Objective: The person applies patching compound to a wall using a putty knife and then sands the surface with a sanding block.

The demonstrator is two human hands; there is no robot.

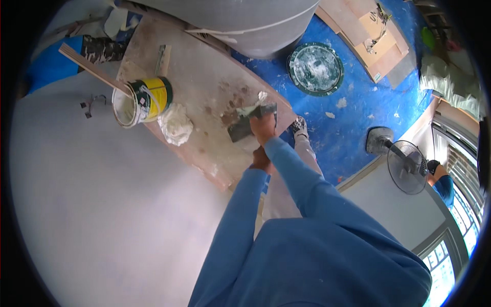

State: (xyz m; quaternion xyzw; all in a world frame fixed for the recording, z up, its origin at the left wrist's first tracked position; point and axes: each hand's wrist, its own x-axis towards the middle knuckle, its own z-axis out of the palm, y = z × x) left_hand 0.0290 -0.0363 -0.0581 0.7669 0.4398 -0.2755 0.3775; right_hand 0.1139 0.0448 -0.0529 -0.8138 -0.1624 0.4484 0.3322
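Note:
My right hand (262, 125) is closed on a metal trowel (268, 110), over a flat dark plate (241, 134) with pale compound on it. My left hand (261, 159) is just below, its fingers partly hidden under the right hand and plate; what it grips is unclear. Both are over a stained pale board (199, 82). To their left stand a yellow-and-green bucket (153, 100) with a wooden stick (92, 69) across it and a white crumpled lump (175, 125). Another flat tool (163, 60) lies farther back.
A large grey cylinder (250, 20) borders the board. On blue floor covering (348, 123) are a round green-rimmed lid (315, 68) and cardboard sheets (368, 36). A fan (406, 166) stands at right; another person's blue-clothed body (444, 189) shows beyond it.

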